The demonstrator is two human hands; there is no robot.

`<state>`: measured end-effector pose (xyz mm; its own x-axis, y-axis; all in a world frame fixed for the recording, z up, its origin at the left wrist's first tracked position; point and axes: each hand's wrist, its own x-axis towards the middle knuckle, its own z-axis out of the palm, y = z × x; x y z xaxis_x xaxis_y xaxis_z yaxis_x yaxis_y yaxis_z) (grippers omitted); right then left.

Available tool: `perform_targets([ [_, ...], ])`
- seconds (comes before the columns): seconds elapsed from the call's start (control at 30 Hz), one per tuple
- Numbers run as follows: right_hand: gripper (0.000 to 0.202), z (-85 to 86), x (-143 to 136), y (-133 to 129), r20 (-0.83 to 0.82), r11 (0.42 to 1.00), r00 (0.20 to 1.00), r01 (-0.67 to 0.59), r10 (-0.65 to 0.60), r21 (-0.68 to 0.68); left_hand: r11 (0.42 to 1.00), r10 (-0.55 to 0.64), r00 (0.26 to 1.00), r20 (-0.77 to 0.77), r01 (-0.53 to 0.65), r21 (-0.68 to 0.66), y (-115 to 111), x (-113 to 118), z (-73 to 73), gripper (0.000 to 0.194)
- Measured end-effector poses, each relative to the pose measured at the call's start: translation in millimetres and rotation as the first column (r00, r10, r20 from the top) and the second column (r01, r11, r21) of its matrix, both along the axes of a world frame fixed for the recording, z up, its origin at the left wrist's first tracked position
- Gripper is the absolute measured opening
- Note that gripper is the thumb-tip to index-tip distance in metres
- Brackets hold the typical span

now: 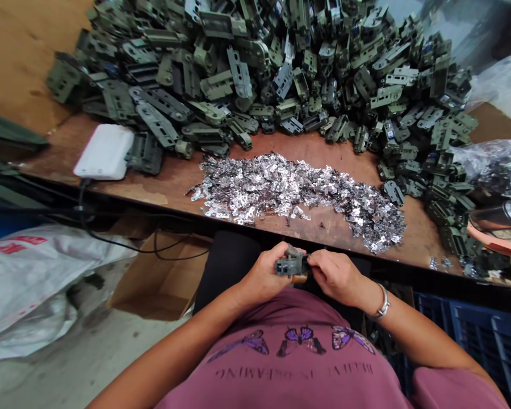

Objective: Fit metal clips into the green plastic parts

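Just off the table's front edge, my left hand [266,276] is closed around a dark grey-green plastic housing [288,266]. My right hand [334,276] meets the housing's right end, its thumb and fingertips pinched together; whatever they hold is too small to make out. A loose pile of small shiny metal pieces [281,184] lies on the brown table [323,224] beyond both hands. Behind it rises a large heap of similar green housings [238,74].
A white box [104,152] with a black cable sits at the table's left. Clear plastic bags [500,165] and a clear cup [500,221] stand at the right. Below the table are a cardboard box [157,278], a white sack [25,272] and blue crates [472,324].
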<state>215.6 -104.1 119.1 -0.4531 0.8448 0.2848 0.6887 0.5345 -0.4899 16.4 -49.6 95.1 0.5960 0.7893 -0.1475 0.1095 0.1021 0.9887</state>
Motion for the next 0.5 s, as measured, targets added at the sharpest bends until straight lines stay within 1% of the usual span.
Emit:
perform_targets([
  [0.1, 0.02, -3.1, -2, -1, -0.078, 0.995, 0.996, 0.045, -0.052, -0.089, 1.0, -0.007, 1.0, -0.013, 0.007, 0.016, 0, 0, 1.4, 0.032],
  [0.13, 0.018, -4.3, -2, -1, -0.128, 0.985, 0.988, 0.07, -0.09, -0.158, 1.0, -0.004, 1.0, -0.016, 0.005, 0.013, -1, 0, 1.1, 0.032],
  [0.17, 0.015, -5.8, -1, -1, -0.195, 0.963, 0.97, 0.092, -0.144, -0.253, 1.0, 0.005, 1.0, -0.016, -0.005, 0.005, -1, 0, 0.4, 0.032],
  [0.2, 0.013, -7.5, -1, -1, -0.273, 0.925, 0.937, 0.108, -0.217, -0.364, 1.0, 0.019, 1.0, -0.017, -0.019, -0.006, -1, 0, -0.6, 0.031],
  [0.23, 0.011, -9.3, 0, -1, -0.352, 0.875, 0.884, 0.118, -0.307, -0.469, 0.999, 0.036, 0.999, -0.02, -0.037, -0.018, -2, -1, -1.7, 0.031],
  [0.27, 0.011, -11.2, 2, -1, -0.423, 0.822, 0.809, 0.125, -0.408, -0.555, 0.998, 0.056, 0.998, -0.021, -0.056, -0.028, -2, -1, -2.8, 0.031],
  [0.3, 0.013, -12.9, 3, -1, -0.48, 0.775, 0.718, 0.132, -0.504, -0.618, 0.996, 0.078, 0.997, -0.018, -0.079, -0.033, -1, -2, -3.7, 0.031],
  [0.37, 0.019, -15.5, 2, -1, -0.548, 0.708, 0.533, 0.148, -0.645, -0.691, 0.993, 0.119, 0.993, -0.006, -0.119, -0.026, -1, -3, -4.6, 0.033],
  [0.4, 0.023, -16.4, 1, 0, -0.559, 0.679, 0.465, 0.138, -0.687, -0.721, 0.991, 0.134, 0.991, 0.005, -0.134, -0.016, -1, -3, -4.6, 0.034],
  [0.43, 0.027, -17.1, -2, 1, -0.559, 0.65, 0.42, 0.105, -0.715, -0.753, 0.989, 0.146, 0.989, 0.019, -0.146, -0.006, -1, -3, -4.6, 0.034],
  [0.5, 0.032, -18.6, -12, 4, -0.552, 0.593, 0.368, -0.002, -0.748, -0.805, 0.989, 0.147, 0.988, 0.05, -0.148, 0.013, -1, -1, -4.4, 0.032],
])
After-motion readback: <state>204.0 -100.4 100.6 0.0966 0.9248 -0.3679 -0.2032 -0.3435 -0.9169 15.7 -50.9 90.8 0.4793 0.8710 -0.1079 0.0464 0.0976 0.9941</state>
